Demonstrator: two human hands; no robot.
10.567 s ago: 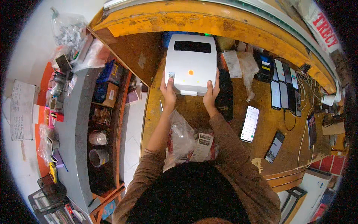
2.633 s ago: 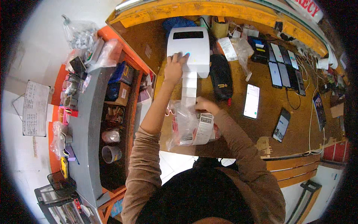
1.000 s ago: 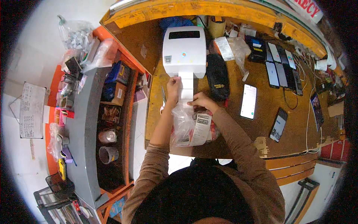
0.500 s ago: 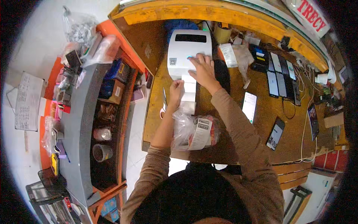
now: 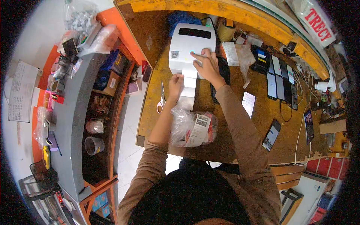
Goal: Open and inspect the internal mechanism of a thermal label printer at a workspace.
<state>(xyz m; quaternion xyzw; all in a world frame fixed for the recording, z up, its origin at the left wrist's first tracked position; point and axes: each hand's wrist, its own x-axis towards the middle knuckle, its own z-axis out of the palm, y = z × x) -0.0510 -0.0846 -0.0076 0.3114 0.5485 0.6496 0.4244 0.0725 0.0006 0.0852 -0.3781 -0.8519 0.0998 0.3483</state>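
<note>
A white label printer (image 5: 178,62) stands at the back of the wooden desk, a strip of white labels (image 5: 186,102) running out of its front toward me. My left hand (image 5: 175,88) is closed in a pinch at the left edge of this strip, just below the printer's outlet. Over the printer's top, my right hand (image 5: 208,68) has its index finger stretched to the small lit button (image 5: 192,51); its other fingers are loosely bent and hold nothing. Nearer me, below the strip, lies a clear plastic-wrapped package (image 5: 181,129) with a printed label (image 5: 198,131) on it.
Scissors (image 5: 161,101) lie left of the strip. Two phones (image 5: 248,104) (image 5: 272,135) rest to the right, with several more phones and cables (image 5: 281,86) behind. A tape roll (image 5: 226,32) stands beside the printer. A grey shelf unit (image 5: 80,123) is on the left.
The whole view has shifted slightly. My right index finger now points out more distinctly at the button, while its neighbours bend more. My left hand keeps its pinch at the label strip.
</note>
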